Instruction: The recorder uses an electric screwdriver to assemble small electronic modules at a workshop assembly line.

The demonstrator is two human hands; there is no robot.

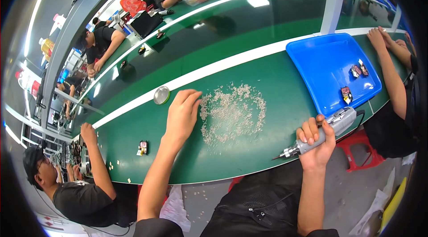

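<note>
Head view: left hand (182,114) rests fingers-down, loosely open, on the green counter (249,147), fingertips touching the left edge of a scattered heap of small pale screws (232,112). Right hand (317,141), right of that heap, grips a grey electric screwdriver (322,132), bit pointing left. Blue plastic tray (325,65) sits beyond the screwdriver.

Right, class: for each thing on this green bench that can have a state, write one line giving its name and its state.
Left hand: open, fingers reaching into the pile of small parts.
Right hand: closed around the electric screwdriver.
Electric screwdriver: held, tip slanting down to the left.
Pile of small parts: spread loose on the bench.
Blue tray: nearly empty, a few small parts inside.
Round metal dish: flat on the bench.
</note>
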